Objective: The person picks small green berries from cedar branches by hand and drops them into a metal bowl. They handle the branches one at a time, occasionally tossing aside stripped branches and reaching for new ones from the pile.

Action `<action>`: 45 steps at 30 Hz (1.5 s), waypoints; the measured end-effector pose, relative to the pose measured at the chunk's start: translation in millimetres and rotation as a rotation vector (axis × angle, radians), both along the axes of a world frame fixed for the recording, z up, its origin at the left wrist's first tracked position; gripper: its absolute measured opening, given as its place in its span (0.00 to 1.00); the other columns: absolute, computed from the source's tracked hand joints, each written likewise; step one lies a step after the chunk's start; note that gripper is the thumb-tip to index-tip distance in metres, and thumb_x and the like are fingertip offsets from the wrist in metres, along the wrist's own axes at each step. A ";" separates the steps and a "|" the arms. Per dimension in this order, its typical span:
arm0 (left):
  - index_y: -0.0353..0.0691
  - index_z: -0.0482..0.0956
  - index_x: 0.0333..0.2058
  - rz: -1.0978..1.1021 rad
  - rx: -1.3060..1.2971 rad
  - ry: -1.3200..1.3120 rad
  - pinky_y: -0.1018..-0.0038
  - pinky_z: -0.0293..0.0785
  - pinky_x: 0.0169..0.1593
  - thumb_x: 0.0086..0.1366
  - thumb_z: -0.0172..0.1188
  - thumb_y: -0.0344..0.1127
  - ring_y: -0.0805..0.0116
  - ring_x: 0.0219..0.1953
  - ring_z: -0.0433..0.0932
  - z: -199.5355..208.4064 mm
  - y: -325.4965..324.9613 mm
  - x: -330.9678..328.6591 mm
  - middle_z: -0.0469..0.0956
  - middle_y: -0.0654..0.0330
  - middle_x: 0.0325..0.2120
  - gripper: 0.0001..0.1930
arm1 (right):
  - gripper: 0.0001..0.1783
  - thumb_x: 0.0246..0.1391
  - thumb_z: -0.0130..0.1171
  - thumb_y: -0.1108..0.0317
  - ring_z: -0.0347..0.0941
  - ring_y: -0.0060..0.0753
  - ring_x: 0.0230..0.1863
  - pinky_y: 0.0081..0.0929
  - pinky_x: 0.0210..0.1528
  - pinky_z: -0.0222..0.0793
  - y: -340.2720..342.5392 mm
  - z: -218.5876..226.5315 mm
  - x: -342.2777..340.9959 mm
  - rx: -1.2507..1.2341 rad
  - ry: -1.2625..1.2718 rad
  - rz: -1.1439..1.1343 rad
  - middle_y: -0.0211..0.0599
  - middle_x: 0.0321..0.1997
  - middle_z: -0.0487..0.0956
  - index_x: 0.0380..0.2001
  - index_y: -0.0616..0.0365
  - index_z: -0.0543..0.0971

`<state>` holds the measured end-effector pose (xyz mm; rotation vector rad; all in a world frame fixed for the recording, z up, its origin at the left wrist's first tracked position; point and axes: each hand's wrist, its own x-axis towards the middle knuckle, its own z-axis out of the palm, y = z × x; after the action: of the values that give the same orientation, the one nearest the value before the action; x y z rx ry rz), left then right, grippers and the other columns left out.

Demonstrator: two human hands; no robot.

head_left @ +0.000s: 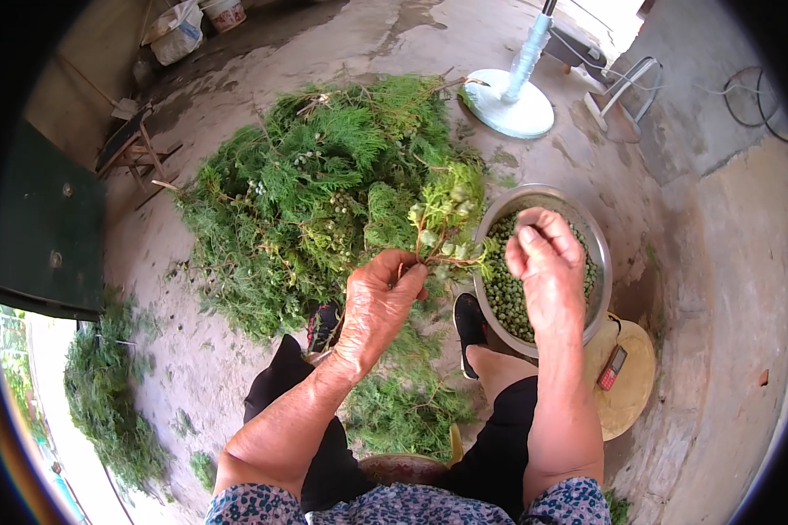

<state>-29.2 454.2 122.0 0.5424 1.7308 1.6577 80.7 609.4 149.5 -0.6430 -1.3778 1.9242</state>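
Note:
My left hand (pixel 383 293) pinches the stem of a conifer sprig (pixel 451 214) between thumb and fingers. The sprig is yellow-green and carries several pale green cones. My right hand (pixel 547 258) hovers above a round metal basin (pixel 596 232), its thumb and fingers pressed together; whatever may be between them is too small to make out. Many small green cones (pixel 510 302) fill the lower part of the basin. Just beyond my left hand lies a large heap of green conifer branches (pixel 324 184), some bearing cones.
Right of my knee a round yellowish stool (pixel 635 402) bears a red mobile phone (pixel 613 367). A stand with a white round base (pixel 508 103) rises beyond the heap. Loose sprigs (pixel 403 411) lie between my feet, and another branch pile (pixel 105 402) is at the left by the doorway.

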 end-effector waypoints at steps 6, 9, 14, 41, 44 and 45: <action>0.36 0.75 0.32 0.032 -0.079 0.161 0.80 0.67 0.31 0.58 0.54 0.29 0.79 0.25 0.71 2.2 -3.2 0.1 0.74 0.65 0.21 0.05 | 0.12 0.43 0.62 0.71 0.69 0.24 0.22 0.19 0.24 0.66 -41.2 -9.4 -19.3 0.745 -0.346 -0.005 0.35 0.27 0.73 0.33 0.63 0.76; 0.35 0.75 0.32 0.024 -0.080 0.122 0.80 0.67 0.31 0.58 0.54 0.30 0.79 0.25 0.71 3.0 -3.9 -0.4 0.74 0.65 0.21 0.05 | 0.14 0.40 0.64 0.71 0.72 0.32 0.28 0.24 0.30 0.68 -42.0 -6.4 -22.7 0.751 -0.391 -0.004 0.41 0.29 0.73 0.33 0.64 0.76; 0.35 0.75 0.33 0.006 -0.056 0.121 0.81 0.66 0.30 0.58 0.54 0.31 0.80 0.24 0.70 6.9 -6.7 -3.4 0.74 0.65 0.21 0.06 | 0.14 0.40 0.65 0.71 0.73 0.33 0.31 0.26 0.33 0.69 -38.8 -5.1 -27.2 0.653 -0.424 0.049 0.40 0.31 0.73 0.33 0.63 0.75; 0.36 0.78 0.26 0.268 0.176 -0.278 0.82 0.62 0.27 0.58 0.57 0.34 0.81 0.20 0.66 5.9 -4.5 -13.5 0.73 0.67 0.18 0.07 | 0.06 0.49 0.48 0.75 0.70 0.33 0.29 0.24 0.22 0.68 -41.4 -3.1 -24.6 -0.504 0.266 0.394 0.42 0.34 0.71 0.33 0.62 0.67; 0.36 0.78 0.25 0.299 0.198 -0.283 0.83 0.62 0.27 0.59 0.57 0.34 0.82 0.21 0.66 4.5 -3.0 -11.2 0.74 0.66 0.19 0.08 | 0.06 0.49 0.54 0.71 0.67 0.20 0.17 0.17 0.16 0.63 -58.2 -5.3 -29.4 -0.513 0.101 0.356 0.32 0.22 0.72 0.29 0.59 0.69; 0.36 0.78 0.25 0.300 0.197 -0.281 0.83 0.62 0.27 0.59 0.57 0.34 0.82 0.21 0.66 4.9 -3.6 -11.1 0.74 0.66 0.19 0.08 | 0.08 0.50 0.57 0.68 0.66 0.17 0.17 0.14 0.16 0.61 -65.4 -4.5 -30.1 -0.484 0.020 0.256 0.28 0.23 0.71 0.30 0.57 0.70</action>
<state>-40.4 450.6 126.8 0.1269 1.5056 2.0204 50.6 544.0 145.0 -0.6903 -1.0195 2.4963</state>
